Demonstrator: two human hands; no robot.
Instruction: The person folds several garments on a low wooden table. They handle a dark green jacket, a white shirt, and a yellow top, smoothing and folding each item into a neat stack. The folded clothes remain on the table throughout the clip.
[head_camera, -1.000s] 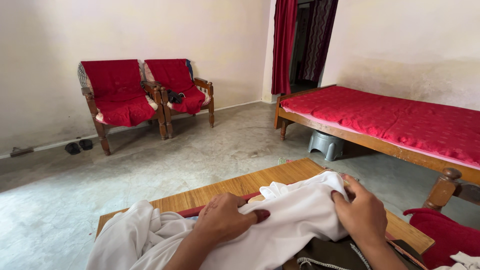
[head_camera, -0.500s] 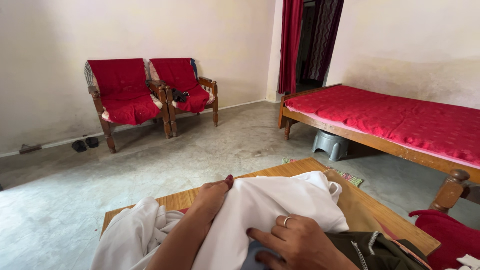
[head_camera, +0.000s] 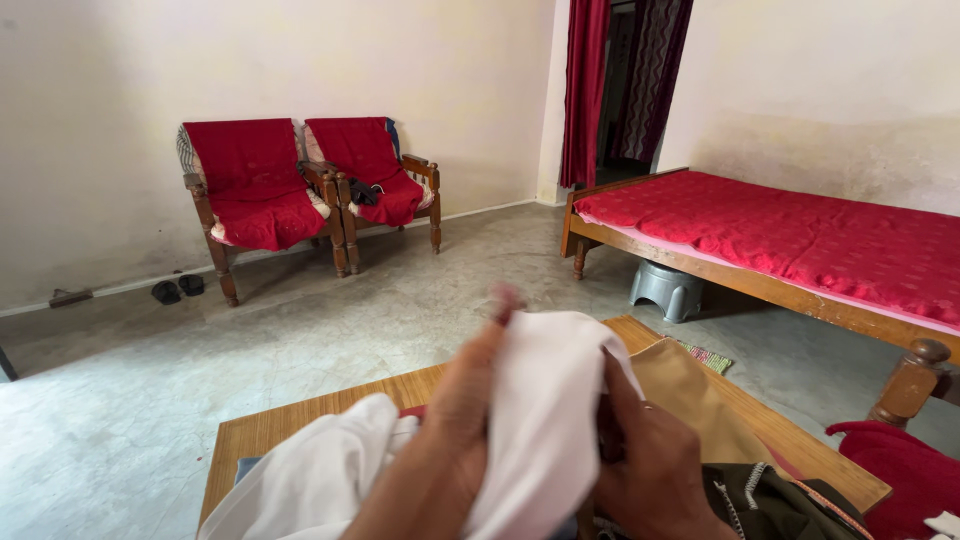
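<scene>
Head view: left hand (head_camera: 470, 400) raised, blurred, pinching white cloth (head_camera: 545, 400); right hand (head_camera: 645, 465) grips its other side over the table (head_camera: 300, 420).

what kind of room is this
Most likely a room in a home, a bedroom or sitting room: a wooden bed with a red cover, two red-cushioned armchairs, and a curtained doorway.
</scene>
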